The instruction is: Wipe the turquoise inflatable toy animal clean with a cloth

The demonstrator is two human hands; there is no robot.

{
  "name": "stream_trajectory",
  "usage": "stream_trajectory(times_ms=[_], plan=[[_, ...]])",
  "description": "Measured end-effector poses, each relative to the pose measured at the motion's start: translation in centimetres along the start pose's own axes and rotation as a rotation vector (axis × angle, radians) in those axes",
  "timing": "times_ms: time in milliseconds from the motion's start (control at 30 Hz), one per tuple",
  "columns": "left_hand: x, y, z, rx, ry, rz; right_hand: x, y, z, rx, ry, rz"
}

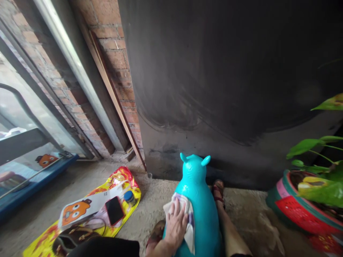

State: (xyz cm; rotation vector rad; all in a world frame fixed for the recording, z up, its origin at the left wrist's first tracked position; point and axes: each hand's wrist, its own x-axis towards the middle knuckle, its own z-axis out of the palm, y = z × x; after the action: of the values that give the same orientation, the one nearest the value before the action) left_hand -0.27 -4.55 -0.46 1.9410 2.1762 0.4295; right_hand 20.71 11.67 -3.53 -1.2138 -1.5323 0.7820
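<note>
The left hand (pixel 176 223) lies flat with fingers spread, pressing a cloth (pixel 184 217) against the near left side of the teal bouncy toy (pixel 199 203), gripping nothing; the right hand is out of view, its grip unknown. The toy stands between the person's legs on the rough concrete floor (pixel 150 200); being rounded and smooth, it may roll or tip sideways under uneven pressure. Glossy, two small horns at its far end.
</note>
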Motion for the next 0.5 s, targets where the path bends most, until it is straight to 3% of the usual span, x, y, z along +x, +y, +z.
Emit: stream_trajectory(times_ms=[67, 167, 267, 333, 400, 500], plan=[[1.6, 1.1, -0.9, -0.013, -0.054, -0.016, 0.1, -0.3, -0.1, 0.000, 0.004, -0.001], [0.0, 0.0, 0.0, 0.048, -0.051, 0.103, 0.3, -0.8, -0.1, 0.005, -0.001, 0.003], [-4.6, -3.5, 2.5, 0.220, 0.145, 0.462, 0.7, -1.0, 0.0, 0.017, -0.009, 0.009], [-7.0, -5.4, 3.4, 0.326, 0.314, 0.590, 1.2, -1.0, 0.1, 0.029, -0.013, 0.009], [-7.8, -5.9, 3.0, 0.376, 0.403, 0.704, 1.6, -1.0, 0.1, 0.038, -0.022, 0.009], [-5.4, -3.9, -0.1, 0.347, 0.312, 0.775, 1.9, -1.2, -0.2, 0.036, -0.043, 0.015]])
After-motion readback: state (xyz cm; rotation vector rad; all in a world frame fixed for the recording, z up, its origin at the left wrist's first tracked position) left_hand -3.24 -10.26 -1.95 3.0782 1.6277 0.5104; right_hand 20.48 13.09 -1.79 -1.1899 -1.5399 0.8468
